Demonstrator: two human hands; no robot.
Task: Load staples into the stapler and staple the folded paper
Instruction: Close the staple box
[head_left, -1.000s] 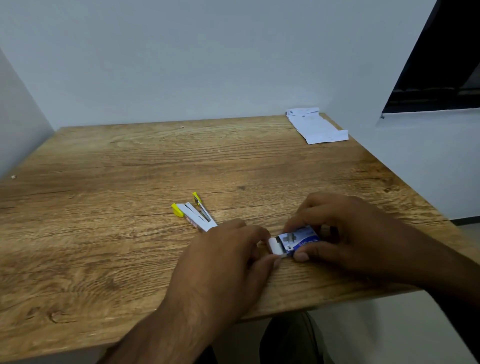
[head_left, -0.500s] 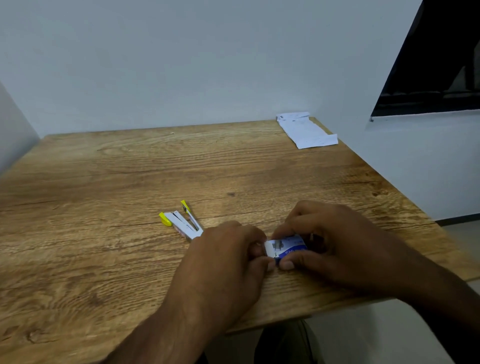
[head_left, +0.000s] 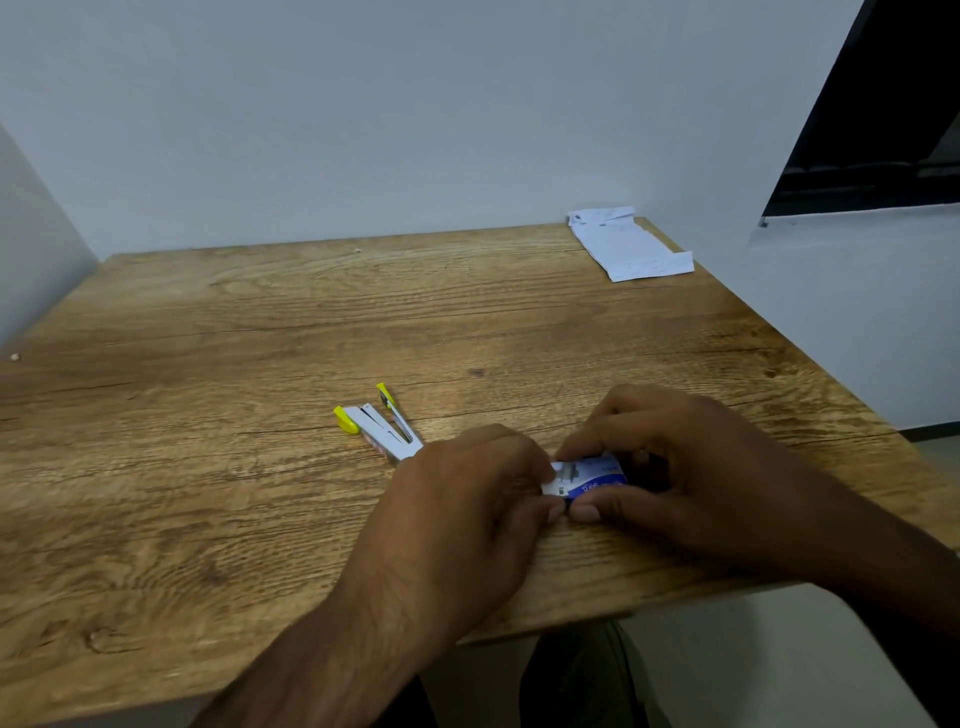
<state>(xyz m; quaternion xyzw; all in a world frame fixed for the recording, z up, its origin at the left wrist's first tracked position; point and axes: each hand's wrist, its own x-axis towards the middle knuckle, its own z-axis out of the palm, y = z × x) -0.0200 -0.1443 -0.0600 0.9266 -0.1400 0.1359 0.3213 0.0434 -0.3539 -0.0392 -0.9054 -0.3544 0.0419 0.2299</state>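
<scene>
A: What is showing of the person?
B: 2 bare forearms, left hand (head_left: 467, 512) and right hand (head_left: 691, 478); no sleeves, rings or watch are appearing.
A: Clothing?
B: Dark legwear (head_left: 582, 680) is showing below the desk edge.

The light is soft, even and slightly cool, with no hard glare anywhere. The wooden bench (head_left: 260, 364) shows a pale sheen across its middle, and its grain reads sharply there. Faint, diffuse shadows sit under both hands, darkest beneath the right hand (head_left: 691, 467). The wide lens bows the bench edges and tilts the walls outward. The near forearms are slightly soft, and the upper right corner falls nearly black.
</scene>
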